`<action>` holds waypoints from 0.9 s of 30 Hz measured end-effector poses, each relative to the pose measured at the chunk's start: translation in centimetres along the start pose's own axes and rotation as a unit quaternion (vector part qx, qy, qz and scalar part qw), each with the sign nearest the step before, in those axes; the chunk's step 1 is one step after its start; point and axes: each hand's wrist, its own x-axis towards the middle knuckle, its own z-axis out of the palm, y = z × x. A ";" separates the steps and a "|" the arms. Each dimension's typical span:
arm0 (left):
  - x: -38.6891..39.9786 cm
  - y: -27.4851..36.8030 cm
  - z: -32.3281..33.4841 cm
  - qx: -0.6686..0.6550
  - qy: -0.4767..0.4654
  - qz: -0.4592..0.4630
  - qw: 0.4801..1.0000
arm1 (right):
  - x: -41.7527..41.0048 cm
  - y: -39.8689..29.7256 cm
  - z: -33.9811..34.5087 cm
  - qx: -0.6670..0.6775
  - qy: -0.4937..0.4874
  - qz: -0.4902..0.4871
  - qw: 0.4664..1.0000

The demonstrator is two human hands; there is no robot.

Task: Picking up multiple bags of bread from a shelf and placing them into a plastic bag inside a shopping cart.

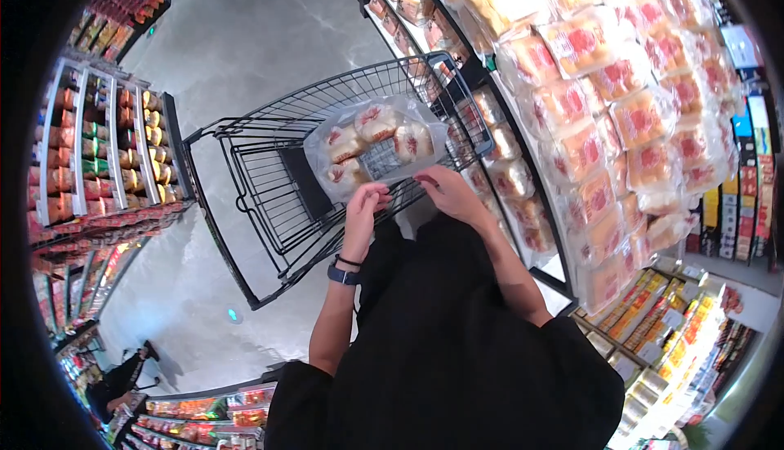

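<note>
A translucent plastic bag (378,167) is in front of me, over the basket of a black wire shopping cart (269,205). Inside the bag are several wrapped bread packs (375,122) with red print, arranged around a gap. My left hand (365,202) has its thumb and fingers pinched together at the bag's near edge. A little to the right, my right hand (449,191) pinches the same edge, its fingertips against the plastic. The fold of plastic between the fingers is hard to make out.
Stacked bread packs (612,113) fill a display close on my right, beside the cart. Shelves of packaged goods (104,144) stand across the grey floor (275,15) on the left. Another person (119,376) is at the lower left. Boxed goods (649,321) occupy the lower right.
</note>
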 end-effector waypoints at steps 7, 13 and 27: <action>-1.4 -1.2 -2.0 -0.050 0.089 0.008 0.995 | 9.7 8.2 3.1 -0.178 -0.165 -0.026 0.970; -3.2 -1.1 -0.7 -0.090 0.192 0.030 0.977 | 14.0 17.6 5.4 -0.369 -0.357 -0.084 0.854; -5.1 -2.7 4.4 -0.135 0.356 0.009 0.925 | 15.6 22.9 7.7 -0.486 -0.257 -0.295 0.781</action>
